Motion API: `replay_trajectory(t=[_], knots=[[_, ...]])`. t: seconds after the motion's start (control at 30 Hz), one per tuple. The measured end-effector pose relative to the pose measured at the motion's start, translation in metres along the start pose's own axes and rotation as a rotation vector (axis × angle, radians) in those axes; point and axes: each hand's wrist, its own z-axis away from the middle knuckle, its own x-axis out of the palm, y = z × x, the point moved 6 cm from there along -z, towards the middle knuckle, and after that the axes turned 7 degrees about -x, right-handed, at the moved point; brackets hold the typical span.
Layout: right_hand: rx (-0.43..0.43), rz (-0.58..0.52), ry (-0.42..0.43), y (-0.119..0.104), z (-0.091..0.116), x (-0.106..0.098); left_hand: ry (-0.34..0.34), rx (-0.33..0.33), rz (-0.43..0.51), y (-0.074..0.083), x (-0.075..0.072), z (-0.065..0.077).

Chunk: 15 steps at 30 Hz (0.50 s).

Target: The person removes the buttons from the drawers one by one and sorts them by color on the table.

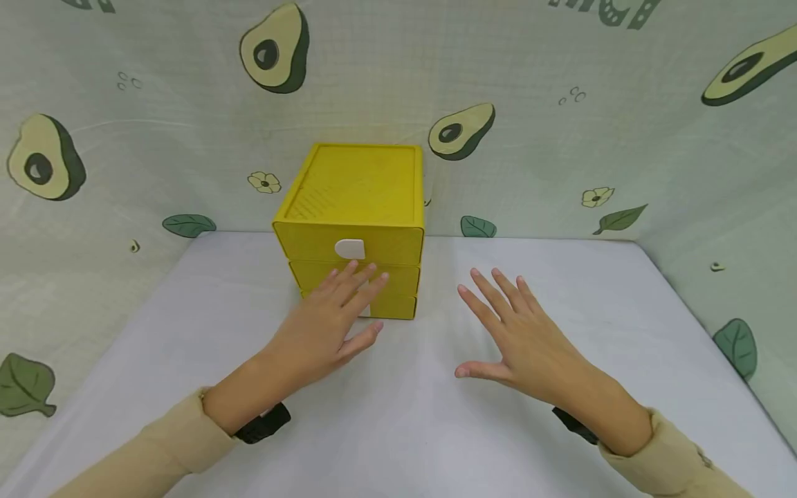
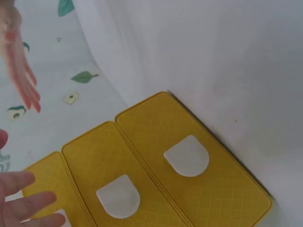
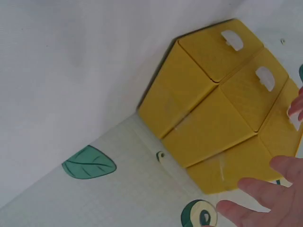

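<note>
A yellow box of three stacked drawers [image 1: 358,187] stands at the back of the table, each drawer front bearing a white rounded tab. My left hand [image 1: 324,318] is in front of it with fingers spread, overlapping the lower drawers in the head view; it holds nothing. In the left wrist view, white tabs [image 2: 187,156] show on the drawer fronts, with my left fingertips [image 2: 38,203] at the lower left. To the right of the box, my right hand [image 1: 523,339] hovers with straight, spread fingers and nothing in it. The right wrist view shows the drawers' side [image 3: 208,127].
A white cloth covers the table [image 1: 398,429]. Behind it hangs a pale curtain [image 1: 373,76] printed with avocados and leaves, which also runs along the left and right sides. Both wrists carry black bands below beige sleeves [image 1: 180,436].
</note>
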Motion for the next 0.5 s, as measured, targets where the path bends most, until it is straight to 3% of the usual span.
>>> replay_trajectory(t=[0.17,0.3,0.4,0.5], knots=[[-0.013,-0.031,0.045,-0.004,-0.010,-0.005,0.243,0.107,0.143,-0.004,-0.024,0.002],[0.004,-0.070,0.064,-0.006,-0.021,-0.009,0.428,0.200,0.203,-0.007,-0.046,0.003],[0.032,-0.121,0.079,-0.007,-0.029,-0.011,0.503,0.205,0.240,-0.014,-0.060,0.003],[0.027,-0.161,0.134,-0.010,-0.037,-0.015,0.528,0.164,0.279,-0.025,-0.071,0.003]])
